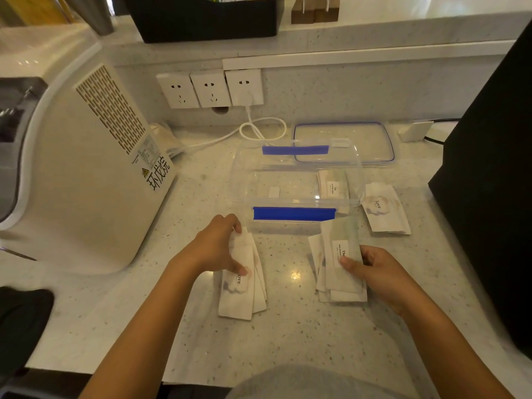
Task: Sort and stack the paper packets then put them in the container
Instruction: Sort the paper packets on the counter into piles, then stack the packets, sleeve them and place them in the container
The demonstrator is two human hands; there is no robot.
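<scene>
A clear plastic container (pixel 250 180) with blue clips stands open in the middle of the counter, with a packet (pixel 334 187) lying inside at its right end. My left hand (pixel 218 246) grips a fanned stack of white paper packets (pixel 241 300) printed "love", resting on the counter in front of the container. My right hand (pixel 377 272) holds a second stack of packets (pixel 342 283) with a label facing up, to the right of the first. A third small pile of "love" packets (pixel 385 211) lies loose beside the container's right end.
The container's lid (pixel 342 142) lies behind it. A tall white appliance (pixel 86 168) stands at the left, a black object (pixel 495 168) at the right. Wall sockets (pixel 210 87) and a looped white cable (pixel 259 128) are at the back.
</scene>
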